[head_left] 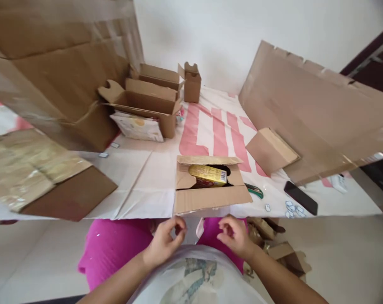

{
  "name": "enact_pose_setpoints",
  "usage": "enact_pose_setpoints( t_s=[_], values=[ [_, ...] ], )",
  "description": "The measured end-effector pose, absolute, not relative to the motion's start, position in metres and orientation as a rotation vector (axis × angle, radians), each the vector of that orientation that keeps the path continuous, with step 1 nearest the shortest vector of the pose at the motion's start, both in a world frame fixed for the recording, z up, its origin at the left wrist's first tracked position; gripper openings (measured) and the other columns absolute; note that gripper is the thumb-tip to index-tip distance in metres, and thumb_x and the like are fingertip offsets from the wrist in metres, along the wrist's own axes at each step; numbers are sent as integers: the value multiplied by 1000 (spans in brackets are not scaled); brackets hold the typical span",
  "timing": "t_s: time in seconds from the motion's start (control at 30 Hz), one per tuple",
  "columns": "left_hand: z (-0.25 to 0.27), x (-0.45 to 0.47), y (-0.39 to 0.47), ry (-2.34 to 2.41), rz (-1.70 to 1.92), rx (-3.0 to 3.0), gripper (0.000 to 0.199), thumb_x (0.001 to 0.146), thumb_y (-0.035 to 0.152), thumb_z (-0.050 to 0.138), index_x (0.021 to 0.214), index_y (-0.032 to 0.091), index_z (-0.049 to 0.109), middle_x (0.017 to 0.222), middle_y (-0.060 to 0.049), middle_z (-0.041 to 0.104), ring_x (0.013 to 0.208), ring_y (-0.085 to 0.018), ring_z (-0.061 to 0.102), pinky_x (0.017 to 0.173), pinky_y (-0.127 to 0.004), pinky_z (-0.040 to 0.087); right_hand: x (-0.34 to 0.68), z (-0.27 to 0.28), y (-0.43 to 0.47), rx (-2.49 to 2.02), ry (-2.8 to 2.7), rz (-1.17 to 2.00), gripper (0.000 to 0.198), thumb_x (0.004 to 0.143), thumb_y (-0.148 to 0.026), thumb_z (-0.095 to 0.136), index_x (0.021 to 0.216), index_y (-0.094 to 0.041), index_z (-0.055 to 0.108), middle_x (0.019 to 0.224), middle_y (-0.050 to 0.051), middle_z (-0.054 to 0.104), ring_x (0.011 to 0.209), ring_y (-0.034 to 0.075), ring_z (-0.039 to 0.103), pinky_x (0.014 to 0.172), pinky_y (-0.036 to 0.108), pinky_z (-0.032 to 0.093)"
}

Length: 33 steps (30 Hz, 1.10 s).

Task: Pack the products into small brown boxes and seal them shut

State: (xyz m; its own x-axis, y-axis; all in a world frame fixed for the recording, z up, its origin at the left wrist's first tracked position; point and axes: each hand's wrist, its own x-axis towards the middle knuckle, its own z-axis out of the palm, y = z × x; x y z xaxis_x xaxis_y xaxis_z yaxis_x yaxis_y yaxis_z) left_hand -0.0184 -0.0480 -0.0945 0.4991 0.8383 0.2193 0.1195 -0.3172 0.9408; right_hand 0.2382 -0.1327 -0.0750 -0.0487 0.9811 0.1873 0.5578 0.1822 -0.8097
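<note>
Open carton near the tabletop's edge, both hands empty

At the centre, an open carton [213,201] sits on a cloth-covered tabletop [147,181], close to the near edge. A yellow box [207,172] shows inside, through the rounded cut-outs of two end flaps folded inward; the long flaps are spread outward. Counting from the carton, the person's left hand [162,242] is at 7 o'clock and the right hand [238,240] at 5 o'clock. Both are apart from the carton, fingers loosely curled, thumbs not closed on anything.

Likely trouble: a pull toward 6 o'clock could tip the carton off the edge into the lap. The end flaps could snag on the yellow box and crease if pressed. A green-handled cutter [255,191] at 3 o'clock, just beside the carton, could be knocked or nick a reaching hand; whether its blade is out cannot be told. Farther along 3 o'clock, a sweep could scatter small tags [294,208] near a phone [301,198].
</note>
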Motion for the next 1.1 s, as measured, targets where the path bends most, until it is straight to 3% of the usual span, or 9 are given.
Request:
enact_pose_setpoints(
  t_s=[0.07, 0.2, 0.43, 0.63, 0.73, 0.87, 0.97, 1.1],
  values=[
    [-96, -2, -60, 733, 697, 1847, 11, 87, 24, 53, 78, 18, 57, 68, 0, 61, 61, -11, 56, 59, -21, 45, 219, -74, -133, -1461, -1824, 789, 34, 81, -48, 63, 100, -21, 59, 80, 2, 63, 63, 13, 58, 58, 25, 48],
    [-90, 25, -60, 722, 626, 1869, 13, 89, 28, 52, 84, 18, 58, 71, 0, 63, 63, -12, 59, 61, -22, 48, 223, -74, -125, -1508, -1852, 625, 18, 91, -34, 50, 82, -21, 60, 76, 3, 63, 70, 15, 59, 67, 27, 47],
    [-99, 15, -50, 776, 709, 1857, 16, 87, 30, 52, 79, 18, 59, 68, 0, 62, 60, -12, 58, 57, -22, 49, 366, -67, -139, -2255, -1200, 225, 27, 85, -42, 40, 74, -22, 53, 66, 1, 57, 61, 16, 52, 59, 27, 42],
    [-95, 19, -53, 717, 735, 1958, 13, 88, 22, 51, 79, 18, 59, 65, 2, 63, 56, -11, 60, 53, -19, 48, 415, -71, -152, -2571, -1069, 263, 25, 74, -39, 51, 56, -23, 47, 52, -1, 52, 53, 16, 48, 53, 28, 33],
    [-70, 10, -54, 580, 952, 2119, 8, 85, 13, 55, 87, 19, 58, 68, 1, 65, 59, -11, 62, 54, -20, 49, 418, -67, -151, -2664, -1070, 301, 26, 71, -40, 59, 54, -23, 49, 52, -1, 52, 52, 16, 47, 54, 28, 32],
    [-17, -19, -43, 300, 1353, 2304, 24, 79, 5, 54, 99, 19, 57, 75, -2, 64, 68, -14, 62, 61, -26, 52, 420, -53, -143, -2603, -1221, -21, 21, 69, -41, 65, 69, -21, 56, 74, 6, 61, 71, 22, 56, 65, 34, 42],
    [13, -32, -23, 581, 1594, 2346, 27, 79, 9, 59, 104, 19, 58, 84, -5, 61, 76, -17, 59, 66, -31, 52, 398, -47, -127, -2256, -1408, -166, 23, 81, -42, 55, 85, -20, 59, 88, 9, 63, 85, 24, 59, 77, 37, 48],
    [21, -22, 1, 793, 1263, 2618, 23, 88, 28, 57, 109, 20, 62, 114, -13, 59, 116, -31, 51, 93, -49, 47, 335, -43, -103, -1797, -1649, 118, 36, 89, -39, 51, 118, -18, 53, 109, 12, 64, 97, 23, 62, 81, 37, 52]
  ],
)
